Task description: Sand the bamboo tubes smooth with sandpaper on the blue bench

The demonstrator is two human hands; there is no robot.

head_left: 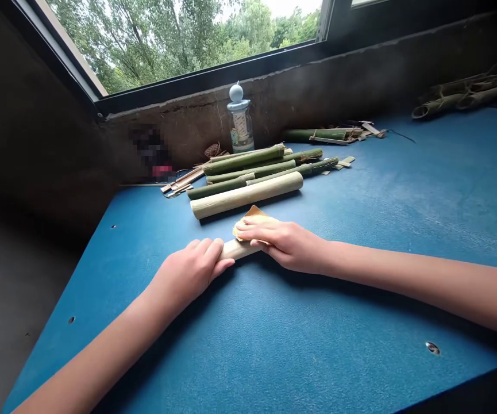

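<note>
My left hand [196, 264] is closed around the left end of a pale, peeled bamboo tube [236, 249] lying on the blue table. A sheet of yellow sandpaper [253, 215] is folded over the tube's right part, with my right hand [280, 241] wrapped over it and pressing on the tube. The tube's right end is hidden under that hand. Just beyond both hands rests a second peeled bamboo tube [248, 195], longer and thicker, touching neither hand.
Several green bamboo pieces [248, 160] lie behind the second tube, near thin strips [183, 183]. A glass bottle with a blue stopper [240, 123] stands by the wall. More bamboo [463, 99] lies at far right. The blue table [360, 356] has metal-rimmed holes.
</note>
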